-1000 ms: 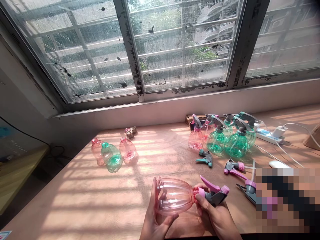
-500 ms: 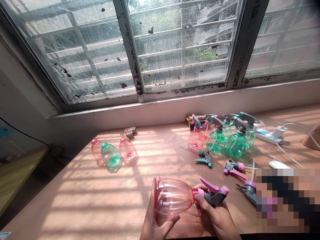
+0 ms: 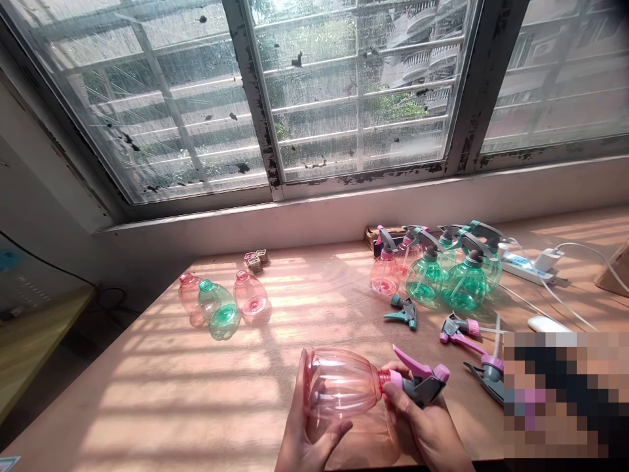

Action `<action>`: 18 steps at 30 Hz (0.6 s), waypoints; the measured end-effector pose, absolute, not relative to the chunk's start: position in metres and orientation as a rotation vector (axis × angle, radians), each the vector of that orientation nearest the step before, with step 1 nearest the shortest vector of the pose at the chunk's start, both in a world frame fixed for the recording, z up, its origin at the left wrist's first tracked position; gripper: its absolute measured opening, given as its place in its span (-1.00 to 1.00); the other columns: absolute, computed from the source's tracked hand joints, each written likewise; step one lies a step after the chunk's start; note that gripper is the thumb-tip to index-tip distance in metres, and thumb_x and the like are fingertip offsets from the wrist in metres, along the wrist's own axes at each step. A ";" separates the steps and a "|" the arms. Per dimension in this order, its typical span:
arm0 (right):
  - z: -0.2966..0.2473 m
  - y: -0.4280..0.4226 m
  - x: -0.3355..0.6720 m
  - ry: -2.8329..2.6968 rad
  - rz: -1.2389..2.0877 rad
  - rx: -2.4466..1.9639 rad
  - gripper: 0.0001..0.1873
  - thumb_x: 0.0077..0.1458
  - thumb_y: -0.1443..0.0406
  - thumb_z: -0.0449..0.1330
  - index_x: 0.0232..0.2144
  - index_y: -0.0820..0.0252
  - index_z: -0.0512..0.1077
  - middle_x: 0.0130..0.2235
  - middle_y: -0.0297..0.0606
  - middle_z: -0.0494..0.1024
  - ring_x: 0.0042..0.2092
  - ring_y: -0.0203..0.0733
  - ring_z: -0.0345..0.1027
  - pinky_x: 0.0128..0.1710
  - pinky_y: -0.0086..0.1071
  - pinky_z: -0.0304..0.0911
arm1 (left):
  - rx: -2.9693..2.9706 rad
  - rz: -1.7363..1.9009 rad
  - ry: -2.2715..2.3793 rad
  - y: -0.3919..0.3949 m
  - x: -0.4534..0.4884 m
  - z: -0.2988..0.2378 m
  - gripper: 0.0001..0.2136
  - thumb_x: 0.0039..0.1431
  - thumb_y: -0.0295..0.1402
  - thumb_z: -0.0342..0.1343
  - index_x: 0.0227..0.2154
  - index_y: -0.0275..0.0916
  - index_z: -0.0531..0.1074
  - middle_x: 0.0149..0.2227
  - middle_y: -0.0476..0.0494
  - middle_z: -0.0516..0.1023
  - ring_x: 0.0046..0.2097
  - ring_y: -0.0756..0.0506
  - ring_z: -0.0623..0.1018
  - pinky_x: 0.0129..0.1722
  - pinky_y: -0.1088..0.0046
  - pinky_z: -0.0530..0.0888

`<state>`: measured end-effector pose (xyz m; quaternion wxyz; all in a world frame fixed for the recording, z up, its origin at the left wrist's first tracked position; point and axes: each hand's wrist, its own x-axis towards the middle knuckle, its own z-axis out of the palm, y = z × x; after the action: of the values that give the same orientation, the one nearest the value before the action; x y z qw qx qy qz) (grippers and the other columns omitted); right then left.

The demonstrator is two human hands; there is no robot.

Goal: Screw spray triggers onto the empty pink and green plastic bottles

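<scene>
A clear pink spray bottle (image 3: 341, 383) lies on its side in the air above the table's near edge, its base to the left. My left hand (image 3: 309, 426) cups that base, fingers behind it and thumb below. At the neck, my right hand (image 3: 425, 419) pinches the pink collar of a grey and pink trigger sprayer head (image 3: 420, 380), which sits on the bottle's mouth. How far the collar is screwed on cannot be seen. Beyond the right hand lie a loose teal and grey sprayer head (image 3: 403, 313) and a pink and grey one (image 3: 459, 330).
Three bottles without heads, one being green (image 3: 221, 311), stand at the left. Several bottles with sprayers, including a green one (image 3: 464, 285), stand back right beside a power strip (image 3: 525, 267). Another sprayer head (image 3: 489, 373) lies right. Small patterned blocks (image 3: 254, 262) sit near the window.
The pink bottle's body has shifted very slightly within my hands. Both hands keep nearly the same place and hold; the things on the table have not moved.
</scene>
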<state>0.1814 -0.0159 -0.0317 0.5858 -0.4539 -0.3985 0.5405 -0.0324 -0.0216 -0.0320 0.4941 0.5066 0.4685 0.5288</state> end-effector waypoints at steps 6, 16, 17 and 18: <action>-0.034 -0.014 0.183 -0.908 1.264 -1.060 -0.56 0.06 -0.07 0.47 -0.19 0.09 0.58 -0.42 -0.31 0.60 -0.39 -0.14 0.43 -0.30 -0.33 0.33 | 1.248 1.248 1.097 -0.021 -0.038 -0.032 -0.04 0.13 -0.09 0.42 0.49 0.13 -0.02 0.56 -0.11 0.06 0.48 -0.31 0.26 0.49 0.07 0.15; -0.026 -0.018 0.180 -0.879 1.224 -1.108 -0.54 0.04 -0.10 0.46 -0.20 0.08 0.61 -0.46 -0.35 0.57 -0.41 -0.12 0.41 -0.30 -0.28 0.33 | 1.196 1.294 1.122 -0.021 -0.033 -0.034 -0.09 0.12 -0.06 0.41 0.46 0.11 0.08 0.55 -0.12 0.10 0.50 -0.33 0.22 0.47 0.10 0.21; -0.027 -0.018 0.180 -0.876 1.225 -1.114 -0.54 0.04 -0.10 0.45 -0.19 0.08 0.61 -0.44 -0.34 0.58 -0.41 -0.12 0.41 -0.29 -0.27 0.33 | 1.203 1.298 1.119 -0.022 -0.032 -0.033 -0.09 0.13 -0.07 0.40 0.47 0.14 0.05 0.55 -0.09 0.09 0.50 -0.31 0.22 0.45 0.11 0.24; -0.029 -0.017 0.181 -0.886 1.232 -1.119 -0.54 0.05 -0.11 0.45 -0.19 0.07 0.61 -0.44 -0.33 0.59 -0.40 -0.11 0.42 -0.28 -0.27 0.33 | 1.212 1.300 1.120 -0.022 -0.031 -0.032 -0.09 0.14 -0.07 0.39 0.47 0.15 0.03 0.55 -0.08 0.09 0.50 -0.30 0.23 0.44 0.11 0.26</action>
<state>0.1808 -0.0173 -0.0289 0.5877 -0.4803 -0.3801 0.5286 -0.0312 -0.0218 -0.0320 0.4971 0.5006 0.4624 0.5370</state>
